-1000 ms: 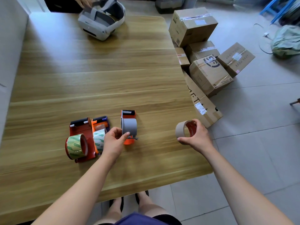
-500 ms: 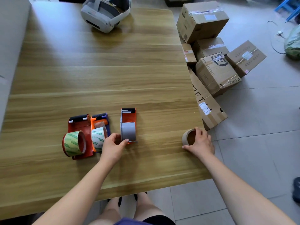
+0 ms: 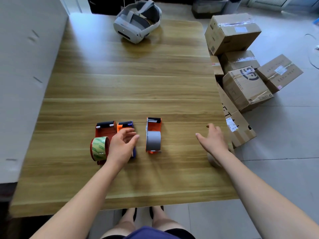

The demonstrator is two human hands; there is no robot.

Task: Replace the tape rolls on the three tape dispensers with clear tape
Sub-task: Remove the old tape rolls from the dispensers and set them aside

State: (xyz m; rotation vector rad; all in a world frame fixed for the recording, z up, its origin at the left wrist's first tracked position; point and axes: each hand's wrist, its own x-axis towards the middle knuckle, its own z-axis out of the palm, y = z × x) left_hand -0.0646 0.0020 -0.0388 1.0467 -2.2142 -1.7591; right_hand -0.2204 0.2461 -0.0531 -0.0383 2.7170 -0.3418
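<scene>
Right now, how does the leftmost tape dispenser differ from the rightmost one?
The leftmost dispenser is red and carries a roll with green print; the rightmost dispenser is orange and carries a plain grey roll. The leftmost sits against the middle dispenser; the rightmost stands apart. Both lie on the table.

Table: light wood grain, streaked. Left dispenser: red, black head; roll clear with green stripes. Middle dispenser: orange and blue. Right dispenser: orange; grey roll. Headset: white and grey. Boxes: brown cardboard, black print.
</scene>
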